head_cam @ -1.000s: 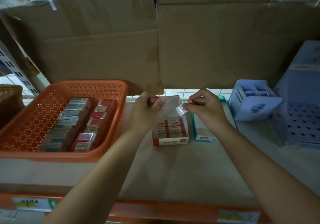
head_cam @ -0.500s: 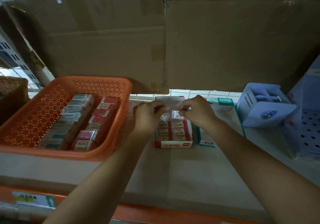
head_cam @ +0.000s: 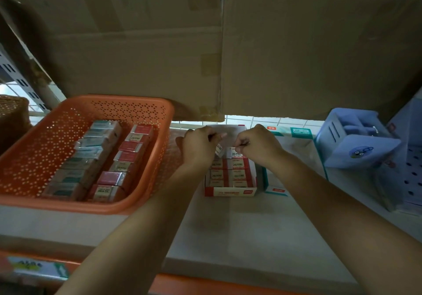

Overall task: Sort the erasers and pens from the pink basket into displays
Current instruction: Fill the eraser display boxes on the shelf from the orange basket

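The pink basket (head_cam: 159, 157) sits at left on the shelf, holding two rows of wrapped erasers (head_cam: 127, 157), teal ones on the left and red ones on the right. A red-and-white display box (head_cam: 230, 191) of red erasers stands in the middle. My left hand (head_cam: 198, 146) pinches one eraser (head_cam: 219, 150) over the back row of the box. My right hand (head_cam: 258, 145) pinches another eraser (head_cam: 235, 154) beside it, also at the back row.
A teal-and-white display box (head_cam: 296, 132) stands right of the red one. A light blue organiser (head_cam: 356, 144) and a perforated blue panel (head_cam: 411, 176) are at far right. Large cardboard boxes (head_cam: 205, 43) hang low overhead. A woven basket (head_cam: 11, 116) is at far left.
Both hands have come down from above the display box to its back row, carrying an eraser each. The view has shifted slightly closer.
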